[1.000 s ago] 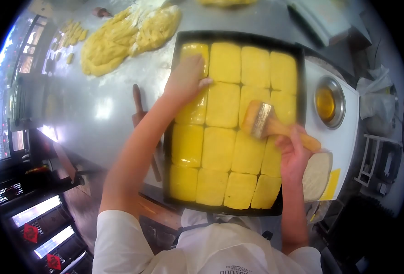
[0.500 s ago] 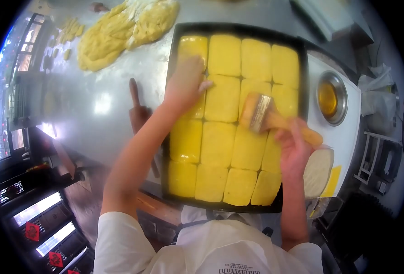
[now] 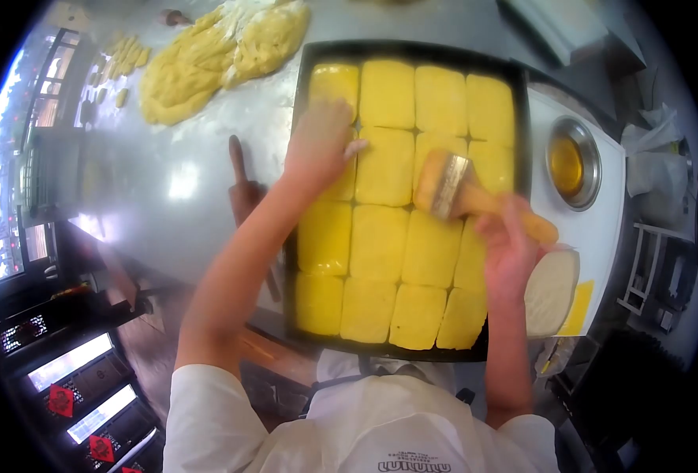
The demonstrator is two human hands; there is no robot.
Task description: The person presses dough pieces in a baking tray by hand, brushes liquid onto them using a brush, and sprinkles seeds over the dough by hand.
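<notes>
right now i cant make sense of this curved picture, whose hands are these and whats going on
There is no machine: these are a person's bare hands, seen from one wide camera worn on the head, looking forward and down. A dark tray holds yellow dough squares. The right hand grips a broad brush by its handle; the left hand is over the tray's far left, its fingers blurred. Left of the tray lie a rolling pin and a dough mass; right sits a metal bowl of yellow liquid.
</notes>
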